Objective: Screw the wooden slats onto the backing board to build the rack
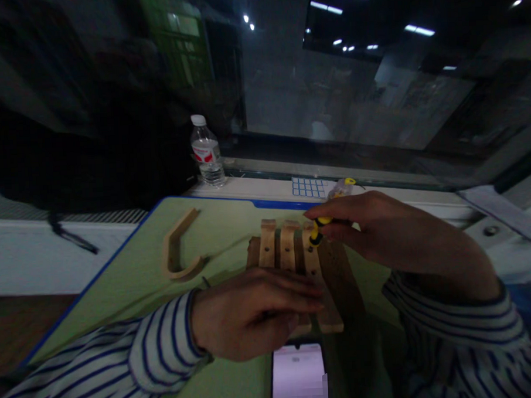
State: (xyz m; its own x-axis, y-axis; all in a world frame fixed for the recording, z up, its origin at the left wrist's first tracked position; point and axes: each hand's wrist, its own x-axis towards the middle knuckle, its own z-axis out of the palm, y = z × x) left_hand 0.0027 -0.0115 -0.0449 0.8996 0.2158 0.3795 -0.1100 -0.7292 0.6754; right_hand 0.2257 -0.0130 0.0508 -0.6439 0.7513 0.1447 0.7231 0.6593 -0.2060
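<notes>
Three light wooden strips [287,239] lie side by side on a darker board [341,272], mid-table [220,224], right of a bent wooden piece [173,250]. Right hand [374,226]: fingers clamped on yellow-and-black tool [315,238] over right strip's far part. Left hand [248,311]: palm down across strips, fingers extended, thumb apart. Phone [298,376] lies nearer.

Just behind the bare left hand [248,314], a whitish sleeve [161,347] with narrow dark-blue stripes ends in a cuff ringed by stripes around the wrist, while below the bare right hand [367,224] a matching sleeve [460,331], greyer in shadow, flares loosely.
</notes>
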